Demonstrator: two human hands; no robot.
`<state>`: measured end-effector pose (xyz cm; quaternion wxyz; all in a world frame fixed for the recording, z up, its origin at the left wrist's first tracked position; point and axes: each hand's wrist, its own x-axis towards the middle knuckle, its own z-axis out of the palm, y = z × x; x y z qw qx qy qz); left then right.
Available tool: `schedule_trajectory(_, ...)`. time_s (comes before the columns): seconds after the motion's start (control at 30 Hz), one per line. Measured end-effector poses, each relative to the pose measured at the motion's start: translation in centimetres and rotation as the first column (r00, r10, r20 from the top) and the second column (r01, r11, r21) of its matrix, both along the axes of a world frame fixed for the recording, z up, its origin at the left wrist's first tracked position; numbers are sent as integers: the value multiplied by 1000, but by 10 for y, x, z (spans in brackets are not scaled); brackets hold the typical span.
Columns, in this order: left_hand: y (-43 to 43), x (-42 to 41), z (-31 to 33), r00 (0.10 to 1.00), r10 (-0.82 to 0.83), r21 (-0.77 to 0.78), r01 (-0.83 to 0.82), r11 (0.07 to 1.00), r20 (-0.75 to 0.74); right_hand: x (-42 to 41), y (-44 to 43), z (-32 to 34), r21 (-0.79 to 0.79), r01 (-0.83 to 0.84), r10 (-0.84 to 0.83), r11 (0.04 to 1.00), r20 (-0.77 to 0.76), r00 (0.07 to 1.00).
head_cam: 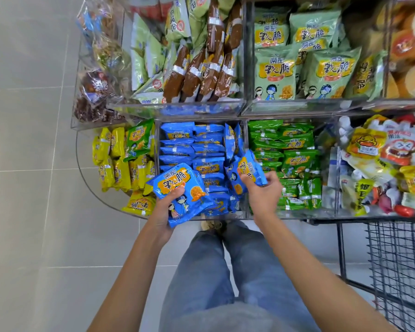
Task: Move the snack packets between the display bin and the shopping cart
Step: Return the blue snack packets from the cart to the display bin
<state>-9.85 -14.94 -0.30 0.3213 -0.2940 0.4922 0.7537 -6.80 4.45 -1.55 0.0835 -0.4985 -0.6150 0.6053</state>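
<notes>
Centrally, two blue packets: left hand (168, 207) fingers clasp left packet (177, 185), right hand (262, 192) fingers pinch right packet (248, 168), above bin (157, 140).

Display bin (295, 214), lower tier, split into compartments set side by side; the upper tier (247, 106) stands behind it. Stacked snack packets (187, 144) fill the middle compartment. The left hand (168, 207) holds the first packet (180, 188) over that compartment's near-left corner. The right hand (264, 195) holds the second packet (248, 171) over its right side. The shopping cart (398, 259) stands right of the person's legs (225, 271), before the bin.
</notes>
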Motion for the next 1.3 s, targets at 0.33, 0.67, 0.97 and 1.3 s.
schedule_trajectory(0.33,-10,9,0,999,-39,-35,38,999,-8,-9,-33,-42,382,-526,267,759,555,788)
schedule_trajectory(0.67,-7,4,-7,998,-70,-26,70,997,6,6,-21,-60,321,-907,627,274,655,421)
schedule_trajectory(0.97,3,2,-13,988,-156,-21,155,988,-10,-5,-20,-21,288,-750,679,596,319,662)
schedule_trajectory(1.3,19,9,-8,966,-257,-75,255,964,-7,8,-23,29,-241,-597,573,765,-169,802)
